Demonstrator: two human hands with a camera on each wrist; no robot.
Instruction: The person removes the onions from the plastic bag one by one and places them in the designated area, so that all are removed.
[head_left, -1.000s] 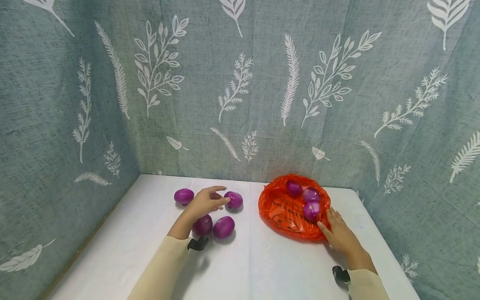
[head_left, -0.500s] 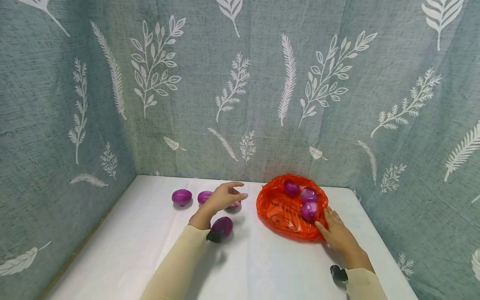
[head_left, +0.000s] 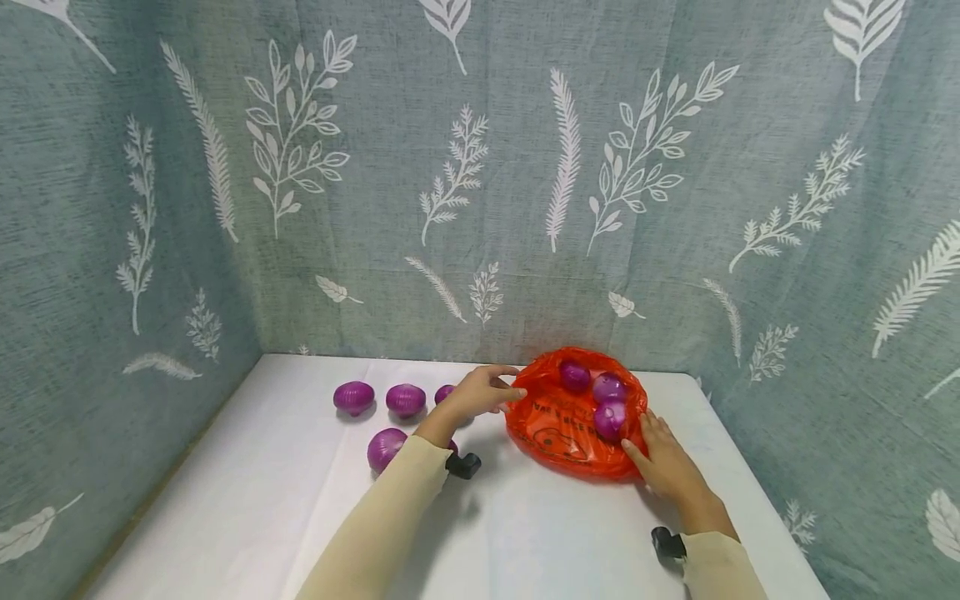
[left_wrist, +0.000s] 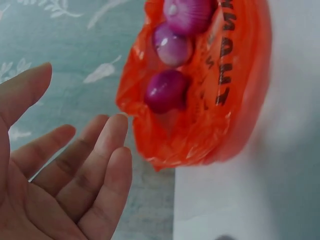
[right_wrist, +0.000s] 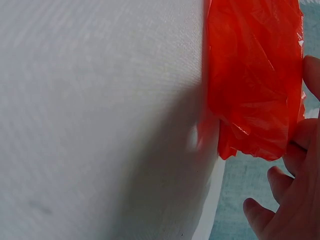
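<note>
Notice your right hand (head_left: 663, 462) rests flat, fingers straight, steadying the orange bag (head_left: 558, 421), while your empty, relaxed-fingered left hand (head_left: 480, 392) nears its rim.

Orange-red bag (head_left: 558, 421) with black print, purple onions (head_left: 354, 397), white table (head_left: 247, 492), grey-blue curtain (head_left: 375, 208) patterned with white leaves

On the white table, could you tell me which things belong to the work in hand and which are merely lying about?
In hand:
- orange bag, right hand resting at its edge
- three bagged onions
- left hand, open and empty, beside the bag's rim
- loose onions near the left arm

Lying about:
- leaf-print cloth behind
- white table
</note>
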